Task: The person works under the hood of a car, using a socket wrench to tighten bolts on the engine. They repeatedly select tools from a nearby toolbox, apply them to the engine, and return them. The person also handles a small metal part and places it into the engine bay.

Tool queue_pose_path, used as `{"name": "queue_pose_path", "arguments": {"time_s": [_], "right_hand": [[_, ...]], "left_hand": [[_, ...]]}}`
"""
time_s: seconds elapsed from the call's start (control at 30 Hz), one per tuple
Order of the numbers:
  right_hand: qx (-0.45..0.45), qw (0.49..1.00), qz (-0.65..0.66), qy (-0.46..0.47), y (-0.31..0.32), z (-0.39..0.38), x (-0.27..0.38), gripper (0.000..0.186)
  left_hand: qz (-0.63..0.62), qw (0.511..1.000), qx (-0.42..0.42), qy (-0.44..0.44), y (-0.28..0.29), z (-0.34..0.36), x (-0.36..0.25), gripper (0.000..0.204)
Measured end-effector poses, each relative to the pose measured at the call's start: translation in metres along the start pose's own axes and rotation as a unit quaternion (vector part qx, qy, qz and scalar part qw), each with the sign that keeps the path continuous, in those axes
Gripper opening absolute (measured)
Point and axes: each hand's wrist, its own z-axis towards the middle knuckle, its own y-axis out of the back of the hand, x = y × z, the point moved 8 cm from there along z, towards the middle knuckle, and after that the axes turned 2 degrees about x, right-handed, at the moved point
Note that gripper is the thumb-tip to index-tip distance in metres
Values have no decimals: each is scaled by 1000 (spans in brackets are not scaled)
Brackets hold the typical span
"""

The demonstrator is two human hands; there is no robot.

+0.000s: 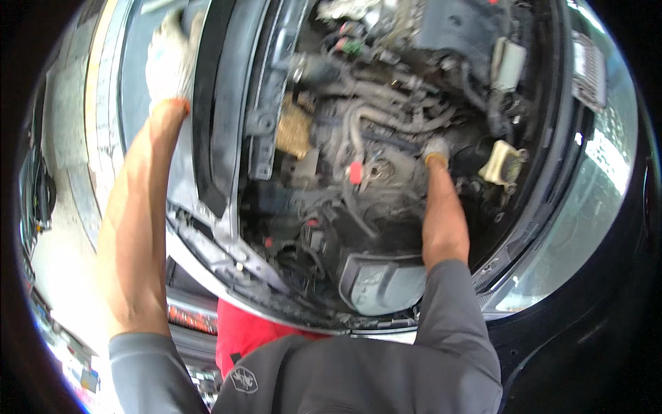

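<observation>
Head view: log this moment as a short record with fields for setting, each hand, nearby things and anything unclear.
Setting: open engine bay of a car
Left hand: gloved, apparently resting on the front panel
Right hand: gloved, reaching down among engine parts, left of a yellowish container
Nearby: pale bent hose, small red piece, grey box
Right edge: windshield
Unclear: whether the right hand grips anything
</observation>
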Motion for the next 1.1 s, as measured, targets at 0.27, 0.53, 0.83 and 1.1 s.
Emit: {"name": "queue_pose_path", "arguments": {"time_s": [0.27,0.53,0.83,1.1], "right_hand": [[-2,994,101,-52,57,-56,48,26],[-41,982,180,-31,32,-24,42,27],[18,1000,9,14,25,-20,61,25],[-16,971,236,-29,2,-17,31,36]], "left_hand": [[12,999,-10,37,22,-6,-22,68],[15,999,3,47,18,-1,-18,67],[-1,1000,27,2,8,4,-8,58],[-12,998,61,8,2,7,-4,64]]}}
